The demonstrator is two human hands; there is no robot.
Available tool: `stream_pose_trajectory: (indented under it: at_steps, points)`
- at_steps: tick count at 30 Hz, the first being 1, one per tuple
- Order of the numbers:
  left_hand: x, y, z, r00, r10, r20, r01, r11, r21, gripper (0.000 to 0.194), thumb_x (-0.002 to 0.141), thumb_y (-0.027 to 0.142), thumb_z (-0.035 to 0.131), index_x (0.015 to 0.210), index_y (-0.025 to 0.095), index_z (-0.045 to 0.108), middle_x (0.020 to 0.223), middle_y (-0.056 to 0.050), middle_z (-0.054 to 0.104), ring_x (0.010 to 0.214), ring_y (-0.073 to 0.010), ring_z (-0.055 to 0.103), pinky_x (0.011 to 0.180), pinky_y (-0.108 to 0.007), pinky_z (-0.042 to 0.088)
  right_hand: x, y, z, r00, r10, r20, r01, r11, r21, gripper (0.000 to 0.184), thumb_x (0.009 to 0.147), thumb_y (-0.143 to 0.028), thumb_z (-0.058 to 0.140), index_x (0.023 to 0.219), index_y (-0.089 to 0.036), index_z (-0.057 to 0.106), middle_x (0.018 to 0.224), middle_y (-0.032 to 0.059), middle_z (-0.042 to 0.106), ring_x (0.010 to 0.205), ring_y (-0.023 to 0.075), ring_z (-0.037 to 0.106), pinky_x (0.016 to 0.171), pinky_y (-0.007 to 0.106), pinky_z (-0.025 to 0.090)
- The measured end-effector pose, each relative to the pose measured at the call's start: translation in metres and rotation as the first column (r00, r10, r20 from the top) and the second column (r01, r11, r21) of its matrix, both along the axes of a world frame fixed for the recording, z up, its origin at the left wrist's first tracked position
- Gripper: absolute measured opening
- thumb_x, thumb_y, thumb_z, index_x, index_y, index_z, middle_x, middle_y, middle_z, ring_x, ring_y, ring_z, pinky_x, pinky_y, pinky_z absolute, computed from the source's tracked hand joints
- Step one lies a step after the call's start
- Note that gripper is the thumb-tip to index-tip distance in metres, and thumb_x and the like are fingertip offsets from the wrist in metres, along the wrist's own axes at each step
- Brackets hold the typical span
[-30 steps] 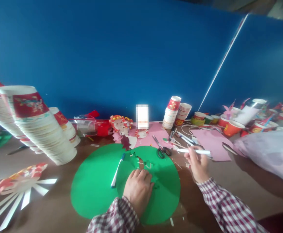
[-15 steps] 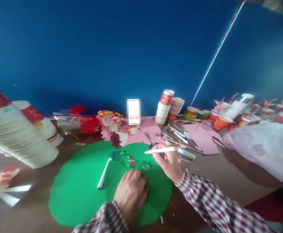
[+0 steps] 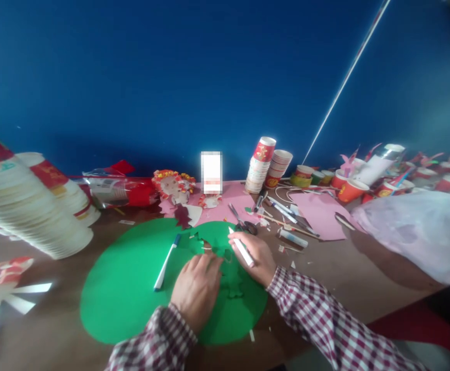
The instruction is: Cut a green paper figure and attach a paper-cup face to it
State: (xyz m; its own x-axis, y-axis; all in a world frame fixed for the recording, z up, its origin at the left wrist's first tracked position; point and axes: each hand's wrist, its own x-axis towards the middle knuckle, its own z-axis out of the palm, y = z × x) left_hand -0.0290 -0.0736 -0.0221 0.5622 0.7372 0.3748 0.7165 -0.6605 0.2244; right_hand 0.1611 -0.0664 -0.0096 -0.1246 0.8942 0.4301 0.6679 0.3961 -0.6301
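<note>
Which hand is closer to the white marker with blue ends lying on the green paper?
The left hand: it rests on the paper just right of that marker. The right hand is farther right, holding a slim white pen.

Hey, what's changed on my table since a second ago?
The right hand brought the white marker leftward, over the green paper, its tip now pointing more away from you. Nothing was picked up or let go. The left hand stays on the paper, and the blue-capped marker lies where it was.
</note>
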Motion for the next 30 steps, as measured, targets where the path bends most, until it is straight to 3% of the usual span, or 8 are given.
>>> stream_pose_trajectory:
  at_steps: [3, 8, 15, 19, 24, 27, 30]
  points:
    - [-0.008, 0.009, 0.001, 0.993, 0.112, -0.037, -0.113, 0.993, -0.021, 0.039, 0.081, 0.006, 0.038, 0.116, 0.016, 0.053, 0.115, -0.011, 0.056, 0.104, -0.0252, 0.051, 0.089, -0.042, 0.044, -0.001, -0.001, 0.0, 0.993, 0.051, 0.11, -0.055, 0.998, 0.034, 0.026, 0.084, -0.017, 0.05, 0.108, -0.023, 0.058, 0.094, 0.0043, 0.067, 0.09, 0.0201, 0.061, 0.081, 0.031, 0.047]
    - [-0.014, 0.013, 0.0, 0.99, 0.123, -0.071, -0.124, 0.992, -0.02, 0.034, 0.082, 0.011, 0.042, 0.112, 0.018, 0.056, 0.11, -0.01, 0.059, 0.103, -0.0233, 0.053, 0.09, -0.04, 0.044, 0.001, -0.003, 0.0, 0.983, 0.089, 0.161, -0.096, 0.995, 0.034, 0.019, 0.081, -0.018, 0.055, 0.098, -0.023, 0.063, 0.087, 0.0036, 0.067, 0.081, 0.0192, 0.062, 0.072, 0.028, 0.047]
    - [-0.016, 0.012, 0.005, 0.99, 0.087, -0.11, -0.091, 0.996, -0.026, 0.028, 0.082, 0.017, 0.048, 0.108, 0.02, 0.059, 0.102, -0.007, 0.06, 0.101, -0.0207, 0.054, 0.089, -0.036, 0.044, 0.004, -0.002, -0.002, 0.988, 0.138, 0.064, -0.14, 0.99, 0.033, 0.014, 0.081, -0.02, 0.057, 0.093, -0.023, 0.063, 0.089, 0.0027, 0.069, 0.08, 0.0187, 0.064, 0.069, 0.028, 0.048]
    - [-0.03, 0.013, 0.017, 0.977, 0.171, -0.126, -0.178, 0.983, -0.041, 0.022, 0.085, 0.02, 0.046, 0.1, 0.021, 0.062, 0.1, -0.008, 0.061, 0.098, -0.0228, 0.054, 0.088, -0.038, 0.043, 0.007, -0.003, -0.001, 0.986, 0.122, -0.115, -0.123, 0.992, -0.003, 0.015, 0.084, -0.024, 0.053, 0.096, -0.021, 0.062, 0.09, 0.0034, 0.068, 0.073, 0.0169, 0.064, 0.064, 0.026, 0.05]
    - [-0.064, 0.022, 0.028, 0.91, 0.391, -0.137, -0.406, 0.907, -0.111, 0.031, 0.084, 0.034, 0.048, 0.107, 0.017, 0.06, 0.103, -0.012, 0.06, 0.099, -0.0276, 0.053, 0.084, -0.04, 0.042, 0.012, -0.001, 0.001, 0.96, 0.083, -0.268, -0.081, 0.997, 0.018, 0.016, 0.085, -0.027, 0.051, 0.096, -0.019, 0.06, 0.086, 0.0041, 0.067, 0.069, 0.016, 0.063, 0.06, 0.025, 0.051]
    - [-0.079, 0.028, 0.028, 0.895, 0.41, -0.176, -0.443, 0.863, -0.241, 0.039, 0.077, 0.044, 0.057, 0.103, 0.015, 0.06, 0.085, -0.008, 0.064, 0.081, -0.0234, 0.059, 0.071, -0.033, 0.044, 0.013, 0.001, 0.0, 0.959, 0.072, -0.274, -0.068, 0.997, 0.026, 0.015, 0.085, -0.027, 0.052, 0.095, -0.019, 0.06, 0.084, 0.004, 0.067, 0.067, 0.0157, 0.062, 0.059, 0.025, 0.051]
    - [-0.088, 0.035, 0.026, 0.893, 0.396, -0.216, -0.45, 0.811, -0.375, 0.031, 0.078, 0.041, 0.057, 0.096, 0.016, 0.061, 0.066, 0.001, 0.061, 0.064, -0.0166, 0.06, 0.059, -0.026, 0.043, 0.014, 0.003, -0.001, 0.962, 0.054, -0.266, -0.048, 0.998, 0.031, 0.015, 0.084, -0.026, 0.052, 0.094, -0.019, 0.06, 0.082, 0.004, 0.066, 0.067, 0.0156, 0.062, 0.059, 0.025, 0.051]
